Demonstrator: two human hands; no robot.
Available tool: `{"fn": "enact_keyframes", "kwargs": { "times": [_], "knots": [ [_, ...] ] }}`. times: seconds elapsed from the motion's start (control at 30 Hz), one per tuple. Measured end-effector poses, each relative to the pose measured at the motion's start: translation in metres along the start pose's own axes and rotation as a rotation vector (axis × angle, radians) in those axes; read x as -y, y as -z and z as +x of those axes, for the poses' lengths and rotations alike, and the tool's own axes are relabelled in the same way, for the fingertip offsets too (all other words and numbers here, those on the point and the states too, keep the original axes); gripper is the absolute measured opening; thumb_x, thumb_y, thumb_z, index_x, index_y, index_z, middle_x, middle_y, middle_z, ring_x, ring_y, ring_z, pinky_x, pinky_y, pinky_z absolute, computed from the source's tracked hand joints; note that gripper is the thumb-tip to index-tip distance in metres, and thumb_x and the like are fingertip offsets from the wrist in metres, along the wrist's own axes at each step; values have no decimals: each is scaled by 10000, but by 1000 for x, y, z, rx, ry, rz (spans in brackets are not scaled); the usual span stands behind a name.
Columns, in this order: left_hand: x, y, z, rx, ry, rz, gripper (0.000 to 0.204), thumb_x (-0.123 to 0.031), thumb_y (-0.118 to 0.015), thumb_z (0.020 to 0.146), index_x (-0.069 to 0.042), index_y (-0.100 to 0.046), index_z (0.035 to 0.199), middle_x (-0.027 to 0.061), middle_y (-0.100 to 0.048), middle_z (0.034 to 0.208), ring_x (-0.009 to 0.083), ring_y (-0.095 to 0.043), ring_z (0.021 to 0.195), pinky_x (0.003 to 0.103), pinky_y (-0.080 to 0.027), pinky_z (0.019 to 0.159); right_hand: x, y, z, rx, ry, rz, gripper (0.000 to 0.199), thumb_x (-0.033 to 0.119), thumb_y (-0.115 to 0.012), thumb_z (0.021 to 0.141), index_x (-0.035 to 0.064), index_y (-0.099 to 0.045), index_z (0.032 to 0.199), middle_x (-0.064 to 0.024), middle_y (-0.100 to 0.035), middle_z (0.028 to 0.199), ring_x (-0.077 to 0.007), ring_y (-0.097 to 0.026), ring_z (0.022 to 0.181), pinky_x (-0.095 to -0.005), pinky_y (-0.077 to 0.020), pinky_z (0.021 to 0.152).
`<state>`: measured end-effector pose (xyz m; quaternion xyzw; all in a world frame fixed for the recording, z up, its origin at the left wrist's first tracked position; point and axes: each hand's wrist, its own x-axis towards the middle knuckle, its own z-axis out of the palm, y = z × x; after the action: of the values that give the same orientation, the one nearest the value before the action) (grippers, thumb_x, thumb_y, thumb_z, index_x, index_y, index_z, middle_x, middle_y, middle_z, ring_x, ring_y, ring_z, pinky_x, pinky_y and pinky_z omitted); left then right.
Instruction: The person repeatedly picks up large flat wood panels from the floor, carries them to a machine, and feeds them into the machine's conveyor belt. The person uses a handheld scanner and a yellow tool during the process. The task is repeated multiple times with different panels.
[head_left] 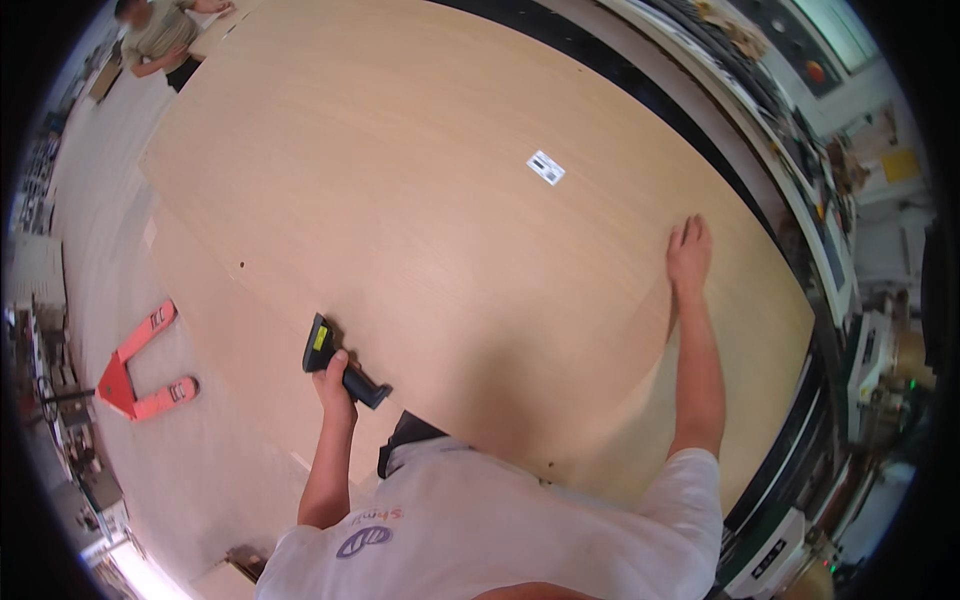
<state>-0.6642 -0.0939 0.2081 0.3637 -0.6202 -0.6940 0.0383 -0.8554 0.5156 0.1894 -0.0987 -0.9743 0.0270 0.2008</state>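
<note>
A black handheld barcode scanner (360, 386) with a yellow label on its head is gripped in my left hand (335, 378), above the near left edge of a large wood panel (430, 200). My right hand (690, 250) lies on the panel's right part, fingers stretched forward, with nothing held in it. A small white printed label (546, 167) is stuck on the panel's surface, ahead and to the left of my right hand. Two small dark spots show on the wood, one at the left and one close to my body.
A red pallet jack (118, 385) stands on the floor to the left. Another person (160, 40) is at the panel's far left corner. Machinery with a control panel (800, 45) runs along the right side, and a dark rail (600, 70) borders the panel's far edge.
</note>
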Motion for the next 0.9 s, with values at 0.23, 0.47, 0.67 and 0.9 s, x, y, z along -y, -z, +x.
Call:
{"fn": "enact_keyframes", "kwargs": {
  "times": [0.23,0.47,0.67,0.9],
  "knots": [
    [4,5,-4,-42,7,7,460,-306,-702,814,-14,-547,1132,77,-616,754,161,-614,675,297,-514,617,-16,-104,187,-25,113,17,546,379,-461,1006,-50,-541,1333,-268,-528,1384,-429,-488,1286,-473,-373,1103],
    [21,-2,6,-84,94,-91,411,-280,-718,820,-36,-570,1116,52,-638,760,144,-629,681,273,-513,601,51,-81,270,338,-106,22,728,606,-423,956,16,-550,1364,-230,-604,1312,-419,-531,1254,-476,-389,1076],
    [31,30,102,-93,48,-165,301,-353,-657,863,-53,-642,861,14,-603,662,105,-551,521,259,-428,469,42,-70,305,430,-8,79,891,769,-342,913,-16,-695,1143,-286,-659,1162,-444,-592,1157,-490,-452,985],
    [54,6,85,-170,89,-151,307,-369,-650,857,-73,-625,780,6,-581,638,102,-514,506,267,-394,462,46,-84,302,421,-136,-67,949,821,-330,877,-13,-715,1115,-253,-678,1162,-422,-615,1149,-499,-472,960]
  ]
}}
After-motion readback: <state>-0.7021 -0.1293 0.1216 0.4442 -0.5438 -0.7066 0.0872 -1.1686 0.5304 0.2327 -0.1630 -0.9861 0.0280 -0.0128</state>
